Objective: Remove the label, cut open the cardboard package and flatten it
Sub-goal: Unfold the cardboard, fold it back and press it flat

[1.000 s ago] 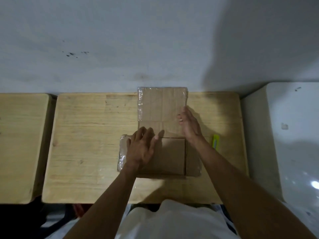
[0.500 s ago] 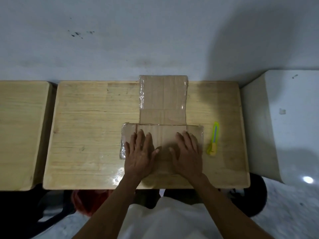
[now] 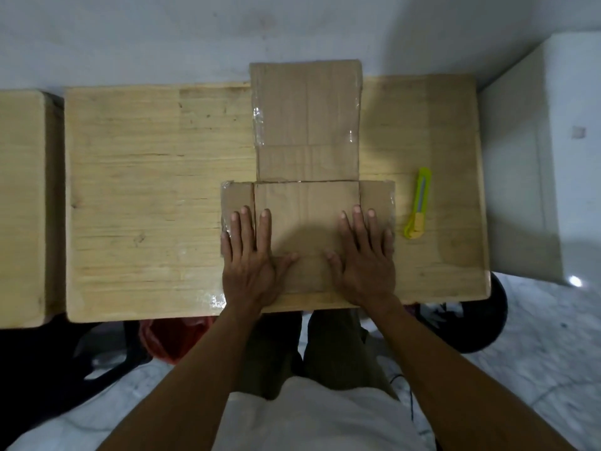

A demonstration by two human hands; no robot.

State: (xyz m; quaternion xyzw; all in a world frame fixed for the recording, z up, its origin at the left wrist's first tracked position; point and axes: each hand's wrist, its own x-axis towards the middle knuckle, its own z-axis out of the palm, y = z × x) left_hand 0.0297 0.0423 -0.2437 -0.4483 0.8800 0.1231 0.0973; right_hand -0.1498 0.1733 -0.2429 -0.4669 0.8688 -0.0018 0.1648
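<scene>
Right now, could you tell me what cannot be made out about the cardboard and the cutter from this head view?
- Cardboard under the palms: the left hand and right hand lie flat on it and hide the near panel's surface.
- Label: none shows on the upward face; the underside is hidden against the table.
- Utility knife: too small to tell whether the blade is extended.
- Far flap: overhangs the table's back edge; what supports it is unseen.

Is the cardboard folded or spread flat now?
Spread flat: the cardboard lies opened on the table, and the left hand and right hand press it with straight fingers.
</scene>
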